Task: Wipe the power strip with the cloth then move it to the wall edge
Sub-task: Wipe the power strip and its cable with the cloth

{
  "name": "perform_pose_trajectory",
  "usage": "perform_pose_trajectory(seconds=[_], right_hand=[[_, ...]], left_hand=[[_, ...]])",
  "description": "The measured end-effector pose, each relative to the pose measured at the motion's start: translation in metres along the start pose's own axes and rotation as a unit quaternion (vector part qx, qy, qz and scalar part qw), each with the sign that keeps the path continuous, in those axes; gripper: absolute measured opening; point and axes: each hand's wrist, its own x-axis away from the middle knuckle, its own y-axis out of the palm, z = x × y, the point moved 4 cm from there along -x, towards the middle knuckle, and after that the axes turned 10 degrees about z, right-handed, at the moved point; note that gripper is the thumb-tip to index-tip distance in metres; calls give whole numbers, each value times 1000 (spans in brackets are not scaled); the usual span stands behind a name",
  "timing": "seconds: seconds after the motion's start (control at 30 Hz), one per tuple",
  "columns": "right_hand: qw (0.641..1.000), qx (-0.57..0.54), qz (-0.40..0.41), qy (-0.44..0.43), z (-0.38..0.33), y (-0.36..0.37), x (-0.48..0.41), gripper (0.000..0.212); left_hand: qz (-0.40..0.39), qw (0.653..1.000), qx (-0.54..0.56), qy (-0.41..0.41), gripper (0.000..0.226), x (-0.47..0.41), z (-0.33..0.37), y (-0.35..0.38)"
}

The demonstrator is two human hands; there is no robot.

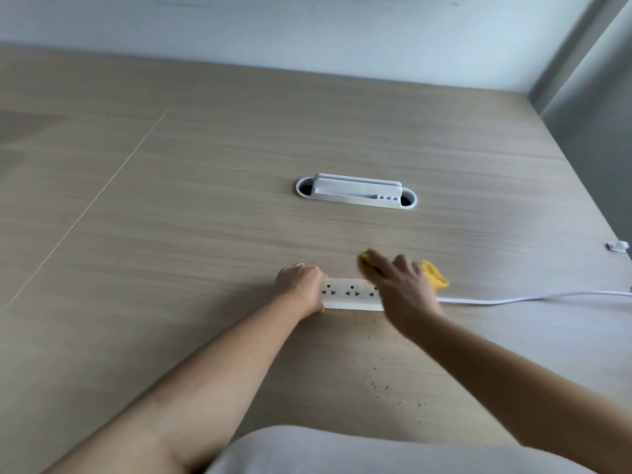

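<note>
A white power strip (349,295) lies flat on the wooden table, sockets facing up. My left hand (301,285) grips its left end and holds it down. My right hand (400,289) presses a yellow cloth (434,273) onto the strip's right end; the hand is blurred with motion and covers that end. Yellow cloth shows on both sides of the hand. The strip's white cord (530,298) runs off to the right along the table.
A white cable grommet cover (355,191) is set into the table (171,217) beyond the strip. Dark crumbs (379,388) are scattered in front of the strip. The pale wall (307,35) borders the table's far edge. A small white clip (617,247) sits at the right edge.
</note>
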Motion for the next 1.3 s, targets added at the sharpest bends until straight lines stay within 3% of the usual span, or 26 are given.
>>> perform_pose_trajectory(seconds=[0.07,0.13,0.27,0.33,0.43,0.5,0.53,0.67,0.73,0.83,0.93,1.1,1.2,1.3], right_hand=[[993,-3,-16,-117,-34,14,15,58],[988,18,-52,-142,-38,22,25,53],[989,80,-95,82,29,10,10,50],[988,76,-80,106,37,3,6,55],[999,23,-1,-43,-11,0,12,60],[992,29,-33,-119,-32,14,31,55],[991,41,-51,-116,-27,16,37,52],[986,76,-91,121,50,10,33,54],[985,72,-60,148,61,6,31,59],[998,16,-26,47,18,4,30,68],[997,51,-39,-53,-5,18,49,60],[972,109,-53,201,81,11,59,56],[992,84,6,93,49,8,46,66],[995,85,5,-51,7,25,54,61]], left_hand=[[2,1000,1,-1,33,-2,1,0],[1,1000,-1,2,29,-2,1,-1],[-1,1000,-1,0,26,1,0,-1],[1,1000,-3,1,26,2,1,-2],[-3,1000,-13,7,31,0,3,-4],[-3,1000,-20,4,27,-1,4,-5],[-4,1000,-21,3,25,0,5,-5],[-12,1000,-27,2,26,2,5,-3],[-14,999,-46,18,38,2,9,-3],[-18,998,-20,49,71,0,24,-3],[-6,998,-11,66,58,-2,37,2],[-17,998,-13,52,51,-2,38,9],[-16,998,-19,56,48,-3,41,7],[-17,998,-24,60,50,-4,41,6]])
